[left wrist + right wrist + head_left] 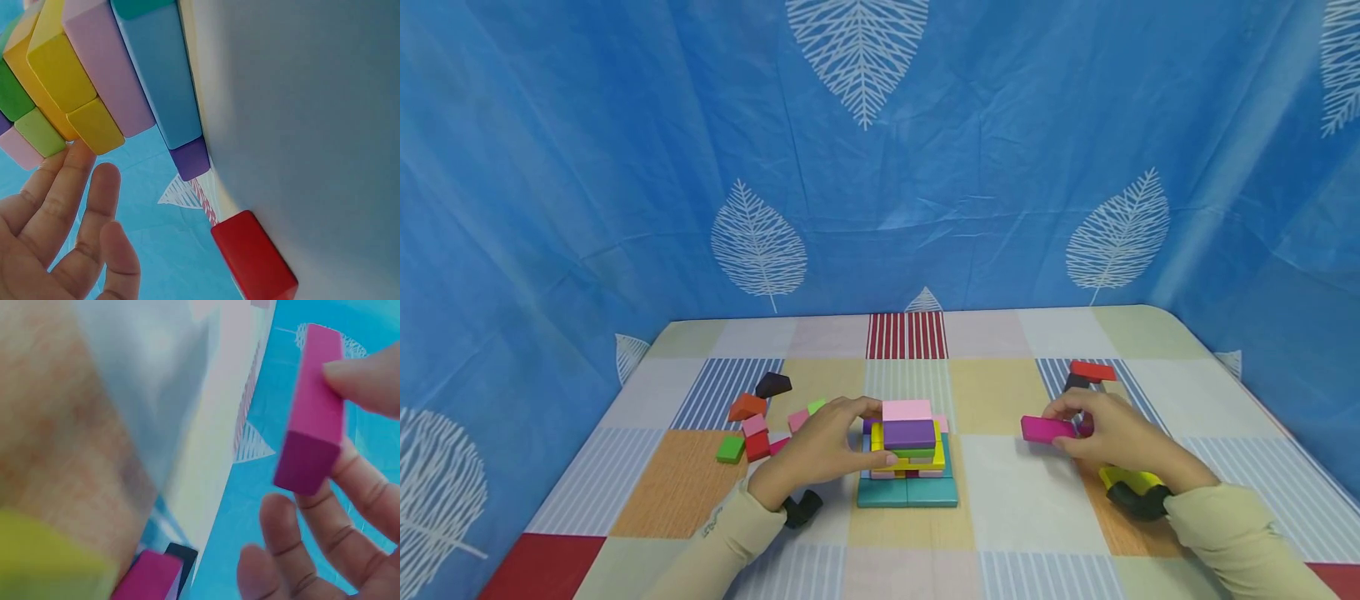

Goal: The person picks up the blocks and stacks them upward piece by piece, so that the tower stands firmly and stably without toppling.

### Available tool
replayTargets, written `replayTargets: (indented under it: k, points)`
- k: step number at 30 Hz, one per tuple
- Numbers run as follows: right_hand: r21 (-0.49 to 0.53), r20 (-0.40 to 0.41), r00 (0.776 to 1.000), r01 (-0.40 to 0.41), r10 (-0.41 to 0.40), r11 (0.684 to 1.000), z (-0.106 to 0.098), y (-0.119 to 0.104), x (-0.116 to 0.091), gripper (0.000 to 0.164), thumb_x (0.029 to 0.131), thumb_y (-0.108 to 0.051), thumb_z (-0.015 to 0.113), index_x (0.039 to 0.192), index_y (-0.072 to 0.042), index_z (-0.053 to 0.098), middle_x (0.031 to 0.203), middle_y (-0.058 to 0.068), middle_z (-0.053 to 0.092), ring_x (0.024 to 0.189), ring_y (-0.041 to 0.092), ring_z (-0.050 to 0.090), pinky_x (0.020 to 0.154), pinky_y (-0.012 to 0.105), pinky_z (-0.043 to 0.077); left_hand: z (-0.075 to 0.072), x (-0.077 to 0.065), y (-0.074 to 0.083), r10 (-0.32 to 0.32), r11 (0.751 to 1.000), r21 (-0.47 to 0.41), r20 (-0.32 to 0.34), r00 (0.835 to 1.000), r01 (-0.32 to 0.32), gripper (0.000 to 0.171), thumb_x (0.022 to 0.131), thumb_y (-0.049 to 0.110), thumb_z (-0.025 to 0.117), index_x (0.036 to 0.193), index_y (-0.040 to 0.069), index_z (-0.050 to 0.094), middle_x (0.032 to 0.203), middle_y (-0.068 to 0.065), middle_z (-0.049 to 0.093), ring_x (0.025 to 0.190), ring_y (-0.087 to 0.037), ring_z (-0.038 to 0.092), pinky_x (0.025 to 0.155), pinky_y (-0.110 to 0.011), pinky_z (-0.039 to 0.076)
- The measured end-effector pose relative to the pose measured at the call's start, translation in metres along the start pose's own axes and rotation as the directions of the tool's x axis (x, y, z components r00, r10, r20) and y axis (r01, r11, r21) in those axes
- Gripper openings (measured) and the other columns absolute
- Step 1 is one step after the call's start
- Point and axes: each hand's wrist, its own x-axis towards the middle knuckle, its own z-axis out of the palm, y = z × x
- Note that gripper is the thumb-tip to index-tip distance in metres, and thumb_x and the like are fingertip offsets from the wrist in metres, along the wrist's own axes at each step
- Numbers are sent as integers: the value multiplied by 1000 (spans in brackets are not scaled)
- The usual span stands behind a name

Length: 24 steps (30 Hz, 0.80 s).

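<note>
On the table stands a stack of coloured toy building blocks [910, 433], with a pink block on top, purple, green and yellow ones under it, and teal ones at the base. Beside its left side is my left hand [823, 446], the thumb along the front and fairly straight fingers reaching round behind. In the left wrist view the fingertips touch the yellow and light green blocks [40, 131]; the thumb is hidden there. My right hand [1101, 425] pinches a magenta rectangular block [312, 412] between thumb and fingers, held above the table at the right, apart from the stack.
Loose blocks lie left of the stack, among them a green one [730, 450], an orange one [747, 407] and a black one [772, 384]. Around the right hand lie a red block [1092, 372] and a yellow one [1131, 481]. A blue leaf-patterned cloth [925, 192] hangs behind.
</note>
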Motion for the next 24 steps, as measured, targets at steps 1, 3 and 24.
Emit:
replayTargets:
  k: [1, 3, 24]
  points:
    - [2, -18, 1000, 21, -21, 1000, 1, -1, 1, 33, 82, -10, 94, 110, -10, 76, 105, -1, 73, 90, 16, 61, 72, 25, 56, 0, 0, 0, 0, 1000, 0, -1, 1000, 0, 69, 90, 41, 88, 142, 2, 65, 132, -10, 71, 126, -29, 60, 108, -59, 52]
    - [10, -57, 996, 69, -69, 998, 3, -4, 3, 32, 81, -9, 94, 109, -11, 77, 105, -3, 73, 92, 13, 61, 74, 26, 57, 0, 0, 0, 2, 1000, 1, -1, 1000, -2, 69, 90, 41, 88, 142, 2, 65, 132, -10, 71, 126, -30, 60, 108, -59, 52]
    - [142, -192, 947, 286, -257, 948, 21, -52, 45, 29, 86, -4, 88, 114, -7, 79, 107, 0, 74, 90, 11, 62, 81, 33, 59, 0, 0, 0, 40, 999, -8, -16, 999, -40, 81, 89, 46, 88, 153, 8, 57, 136, -7, 68, 125, -28, 62, 105, -59, 53]
